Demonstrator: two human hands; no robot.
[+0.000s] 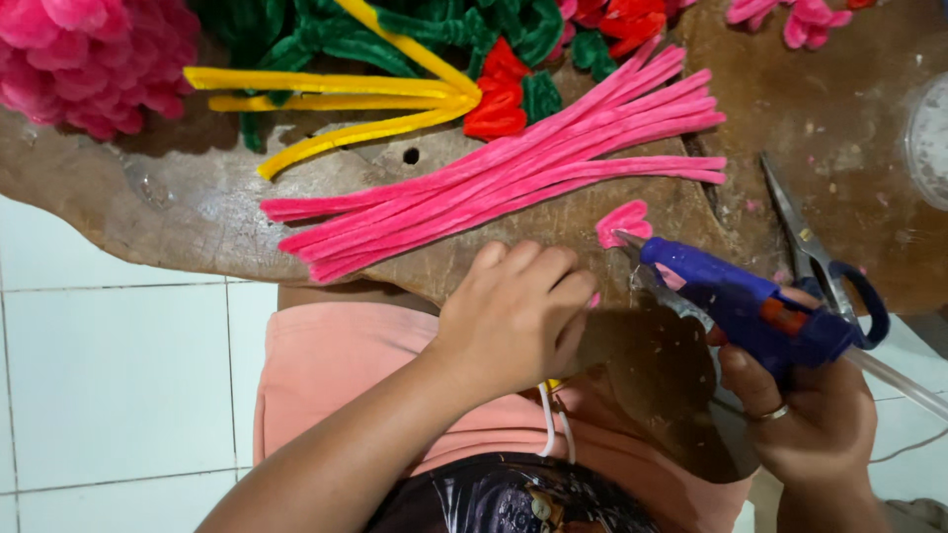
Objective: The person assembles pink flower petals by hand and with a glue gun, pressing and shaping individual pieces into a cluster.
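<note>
My right hand (pixel 805 410) grips a blue glue gun (pixel 750 306); its metal tip points up-left at a small folded pink pipe-cleaner petal (pixel 624 220) lying on the brown wooden slab (pixel 178 207). My left hand (pixel 518 306) is curled into a loose fist resting on the slab's near edge, just left of the petal; a bit of pink shows by its fingertips, but I cannot tell if it holds anything. A bundle of long pink pipe cleaners (pixel 494 183) lies just beyond my left hand.
Yellow pipe cleaners (pixel 336 99), green ones (pixel 425 30) and red pieces (pixel 499 94) lie at the back. A pink fluffy flower (pixel 89 59) sits top left. Scissors with blue handles (pixel 815 257) lie right of the glue gun. White floor tiles (pixel 118 385) show below.
</note>
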